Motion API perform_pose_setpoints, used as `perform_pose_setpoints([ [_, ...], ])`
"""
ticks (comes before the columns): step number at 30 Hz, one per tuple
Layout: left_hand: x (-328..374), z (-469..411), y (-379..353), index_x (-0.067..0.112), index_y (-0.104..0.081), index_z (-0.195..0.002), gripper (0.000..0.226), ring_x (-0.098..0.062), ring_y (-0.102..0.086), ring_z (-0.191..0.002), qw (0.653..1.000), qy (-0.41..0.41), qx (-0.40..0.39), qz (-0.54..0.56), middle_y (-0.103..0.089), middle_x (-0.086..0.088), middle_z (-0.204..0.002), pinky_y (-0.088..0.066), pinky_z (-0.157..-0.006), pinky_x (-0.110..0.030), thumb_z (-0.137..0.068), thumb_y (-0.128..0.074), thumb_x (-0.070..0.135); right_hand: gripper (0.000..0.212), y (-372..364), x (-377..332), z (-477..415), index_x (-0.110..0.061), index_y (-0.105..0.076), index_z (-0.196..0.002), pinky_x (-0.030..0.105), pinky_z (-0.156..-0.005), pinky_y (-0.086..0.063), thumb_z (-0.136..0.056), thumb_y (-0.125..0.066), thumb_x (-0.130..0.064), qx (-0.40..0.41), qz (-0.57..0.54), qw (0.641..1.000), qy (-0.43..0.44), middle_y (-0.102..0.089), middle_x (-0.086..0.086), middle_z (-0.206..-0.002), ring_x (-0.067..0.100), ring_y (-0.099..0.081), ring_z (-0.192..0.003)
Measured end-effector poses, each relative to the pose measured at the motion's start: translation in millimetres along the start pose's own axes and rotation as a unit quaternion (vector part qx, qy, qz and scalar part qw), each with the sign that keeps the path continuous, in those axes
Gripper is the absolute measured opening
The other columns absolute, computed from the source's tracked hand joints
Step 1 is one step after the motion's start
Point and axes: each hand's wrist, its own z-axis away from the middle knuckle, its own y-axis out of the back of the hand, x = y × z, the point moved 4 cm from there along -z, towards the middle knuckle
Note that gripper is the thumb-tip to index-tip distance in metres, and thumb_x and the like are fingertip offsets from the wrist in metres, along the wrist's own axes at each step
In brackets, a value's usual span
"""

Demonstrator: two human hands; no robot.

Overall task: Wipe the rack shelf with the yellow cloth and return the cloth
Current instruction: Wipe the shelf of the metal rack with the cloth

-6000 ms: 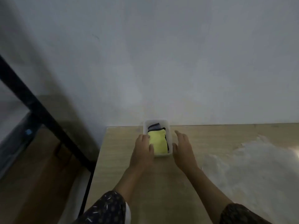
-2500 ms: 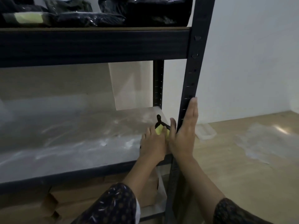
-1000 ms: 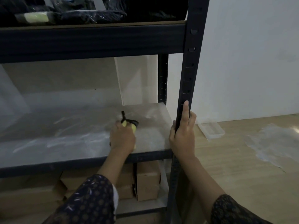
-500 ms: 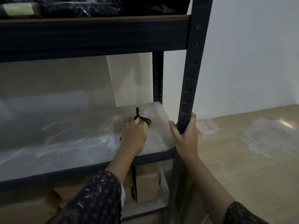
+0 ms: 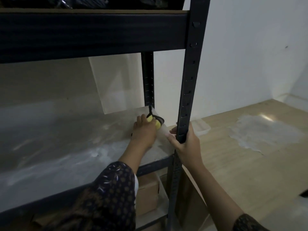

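The left hand presses the yellow cloth onto the rack shelf near its far right corner, fingers curled over it so its yellow and black edges peek beyond them, while the right hand grips the front upright post.

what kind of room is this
Most likely a storeroom: a dark metal rack with slotted uprights, cardboard boxes on its bottom level, and black wrapped bundles on the shelf above.

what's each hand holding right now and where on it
The left hand grips the yellow cloth from above, on the rack shelf; right hand grips the front post above shelf level.
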Motion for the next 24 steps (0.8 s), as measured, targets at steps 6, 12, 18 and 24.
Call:
perform_pose_setpoints([
  [6,-49.3,-0.9,-0.8,0.015,-0.033,-0.143,0.055,-0.034,-0.028,-0.128,0.992,0.119,-0.024,-0.017,-0.027,-0.017,-0.142,-0.03,-0.104,-0.04,-0.09,-0.049,0.011,0.067,10.2,-16.4,17.2,-0.012,-0.047,-0.124,0.016,-0.089,-0.045,-0.074,-0.075,-0.046,0.121,0.111,0.986,0.003,-0.048,-0.002,-0.114,0.01,-0.048,-0.105],
  [12,-70.7,13.9,11.6,0.015,-0.036,-0.141,0.05,-0.037,-0.029,-0.125,0.993,0.104,-0.017,0.047,-0.029,-0.021,-0.137,-0.033,-0.103,-0.042,-0.092,-0.041,0.01,0.04,-43.4,-47.6,54.1,-0.014,-0.043,-0.136,0.026,-0.096,-0.047,-0.096,-0.045,-0.017,-0.085,0.188,0.972,0.113,-0.052,0.003,-0.126,0.012,-0.052,-0.115],
  [18,-84.5,36.3,3.2,0.018,-0.027,-0.148,0.059,-0.036,-0.028,-0.127,0.995,0.098,-0.017,0.006,-0.026,-0.02,-0.141,-0.031,-0.102,-0.042,-0.092,-0.039,0.008,0.069,-82.9,-19.9,22.1,-0.006,-0.006,-0.152,0.047,-0.119,-0.005,-0.1,-0.023,-0.047,-0.257,0.412,0.873,-0.052,0.003,0.015,-0.161,0.03,0.003,-0.149],
  [24,-118.4,44.5,15.4,0.014,-0.033,-0.146,0.052,-0.04,-0.025,-0.133,0.984,0.179,-0.011,0.0,-0.025,-0.022,-0.144,-0.029,-0.107,-0.045,-0.094,-0.041,0.011,0.073,-85.2,-14.8,22.0,-0.009,-0.002,-0.153,0.047,-0.121,-0.005,-0.097,-0.017,-0.053,-0.273,0.414,0.866,-0.07,0.003,0.014,-0.161,0.03,0.003,-0.149],
])
